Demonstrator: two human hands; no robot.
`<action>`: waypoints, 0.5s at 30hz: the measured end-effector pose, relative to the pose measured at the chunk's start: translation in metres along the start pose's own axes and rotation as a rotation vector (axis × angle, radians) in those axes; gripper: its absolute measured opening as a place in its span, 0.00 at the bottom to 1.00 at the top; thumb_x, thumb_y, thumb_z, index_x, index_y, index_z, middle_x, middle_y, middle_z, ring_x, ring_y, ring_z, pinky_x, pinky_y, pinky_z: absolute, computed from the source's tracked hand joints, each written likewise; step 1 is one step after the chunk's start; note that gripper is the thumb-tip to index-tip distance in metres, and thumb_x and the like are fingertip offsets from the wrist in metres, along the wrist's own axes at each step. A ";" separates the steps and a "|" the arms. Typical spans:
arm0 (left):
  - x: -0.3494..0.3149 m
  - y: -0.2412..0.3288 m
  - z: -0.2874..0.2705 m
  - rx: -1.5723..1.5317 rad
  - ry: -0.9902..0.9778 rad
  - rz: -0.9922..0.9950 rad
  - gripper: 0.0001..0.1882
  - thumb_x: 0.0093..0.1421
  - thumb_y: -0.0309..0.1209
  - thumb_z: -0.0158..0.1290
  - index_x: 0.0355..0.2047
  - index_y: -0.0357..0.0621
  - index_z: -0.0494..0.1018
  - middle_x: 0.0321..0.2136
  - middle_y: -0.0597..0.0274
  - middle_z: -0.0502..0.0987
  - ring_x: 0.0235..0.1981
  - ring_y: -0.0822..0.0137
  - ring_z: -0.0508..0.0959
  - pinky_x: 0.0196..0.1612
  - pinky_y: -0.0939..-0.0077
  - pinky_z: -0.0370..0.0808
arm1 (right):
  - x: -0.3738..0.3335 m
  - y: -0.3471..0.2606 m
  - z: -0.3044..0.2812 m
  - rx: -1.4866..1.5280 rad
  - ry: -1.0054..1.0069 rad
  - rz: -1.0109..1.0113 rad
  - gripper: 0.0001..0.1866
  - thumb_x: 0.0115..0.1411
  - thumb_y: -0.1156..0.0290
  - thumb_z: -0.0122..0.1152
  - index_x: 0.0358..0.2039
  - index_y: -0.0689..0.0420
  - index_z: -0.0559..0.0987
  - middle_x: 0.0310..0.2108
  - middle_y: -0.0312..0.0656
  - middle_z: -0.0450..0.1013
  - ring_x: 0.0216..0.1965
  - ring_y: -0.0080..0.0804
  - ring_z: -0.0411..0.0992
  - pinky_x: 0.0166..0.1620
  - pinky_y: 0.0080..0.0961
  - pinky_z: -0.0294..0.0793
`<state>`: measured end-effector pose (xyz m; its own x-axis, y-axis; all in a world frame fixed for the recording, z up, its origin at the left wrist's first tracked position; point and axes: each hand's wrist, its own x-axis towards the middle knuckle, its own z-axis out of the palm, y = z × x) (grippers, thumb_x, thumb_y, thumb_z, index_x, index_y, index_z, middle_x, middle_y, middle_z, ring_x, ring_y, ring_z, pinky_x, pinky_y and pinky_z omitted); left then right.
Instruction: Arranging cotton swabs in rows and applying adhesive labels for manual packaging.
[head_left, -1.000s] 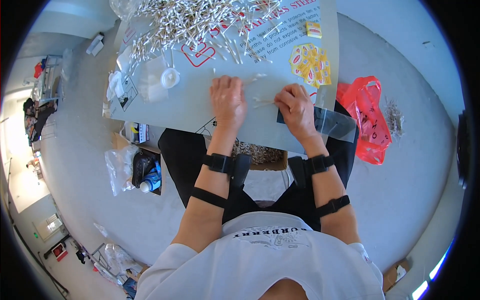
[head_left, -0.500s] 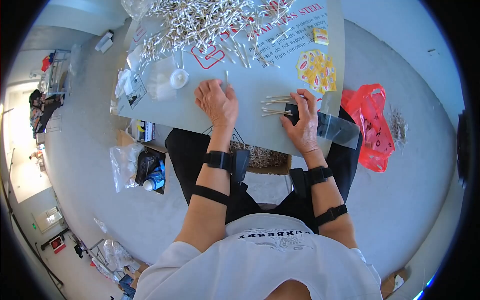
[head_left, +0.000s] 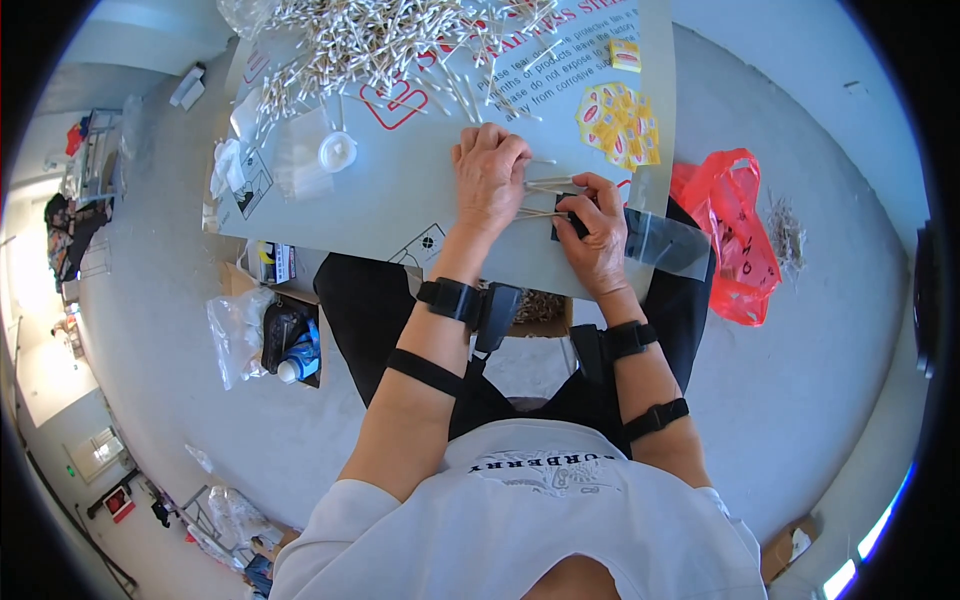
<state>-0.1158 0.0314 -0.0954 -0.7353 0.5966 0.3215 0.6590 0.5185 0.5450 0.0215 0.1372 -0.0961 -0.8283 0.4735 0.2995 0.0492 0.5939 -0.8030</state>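
Note:
My left hand (head_left: 488, 178) is over the table, its fingers curled in a pinch on a cotton swab (head_left: 543, 162) whose white tip points right. Close by on the right, my right hand (head_left: 597, 232) bends its fingers and thumb around the ends of a few cotton swabs (head_left: 548, 186), which point left toward the left hand. Its fingertips partly hide their grip. Under the right hand lies a small black flat piece (head_left: 564, 222), joined or next to a clear plastic strip (head_left: 665, 245) that overhangs the table's edge.
A large heap of cotton swabs (head_left: 360, 45) covers the table's far side. Yellow labels (head_left: 620, 125) lie far right; a round white lid (head_left: 337, 152) and clear bags (head_left: 298, 165) lie left. A red plastic bag (head_left: 735, 240) hangs at right. Below sits a box of swabs (head_left: 540, 308).
My left hand has moved right with its swab, which has turned from upright to pointing right. My right hand's fingers have drawn in around the swabs. The whole view has shifted slightly.

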 end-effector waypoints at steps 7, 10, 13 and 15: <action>-0.026 -0.006 -0.007 -0.237 0.094 -0.016 0.17 0.46 0.17 0.55 0.38 0.44 0.73 0.40 0.56 0.71 0.44 0.51 0.69 0.50 0.58 0.66 | 0.000 0.001 -0.001 0.021 -0.011 0.013 0.11 0.40 0.83 0.64 0.28 0.59 0.77 0.42 0.44 0.69 0.38 0.39 0.69 0.43 0.32 0.72; -0.031 -0.003 -0.009 -0.195 0.087 -0.005 0.18 0.46 0.17 0.54 0.39 0.43 0.72 0.40 0.56 0.72 0.45 0.50 0.69 0.49 0.57 0.66 | 0.001 -0.001 -0.003 -0.009 -0.024 -0.013 0.11 0.40 0.82 0.64 0.28 0.60 0.77 0.42 0.43 0.70 0.39 0.40 0.69 0.44 0.33 0.72; -0.028 0.000 -0.008 -0.161 0.112 -0.011 0.19 0.46 0.17 0.55 0.40 0.44 0.73 0.41 0.58 0.72 0.45 0.51 0.69 0.50 0.58 0.66 | 0.001 -0.005 -0.004 -0.013 -0.016 -0.028 0.13 0.39 0.82 0.64 0.29 0.60 0.77 0.43 0.45 0.69 0.42 0.43 0.69 0.46 0.34 0.71; -0.026 0.002 -0.007 -0.084 0.095 -0.016 0.18 0.47 0.18 0.55 0.40 0.45 0.73 0.41 0.60 0.72 0.45 0.52 0.69 0.49 0.59 0.65 | 0.001 -0.004 -0.004 -0.053 -0.008 -0.031 0.18 0.40 0.80 0.67 0.35 0.61 0.77 0.45 0.46 0.68 0.46 0.46 0.69 0.48 0.36 0.71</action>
<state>-0.0968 0.0126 -0.0972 -0.7601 0.5258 0.3818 0.6341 0.4720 0.6125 0.0233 0.1381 -0.0906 -0.8342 0.4494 0.3194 0.0530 0.6420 -0.7649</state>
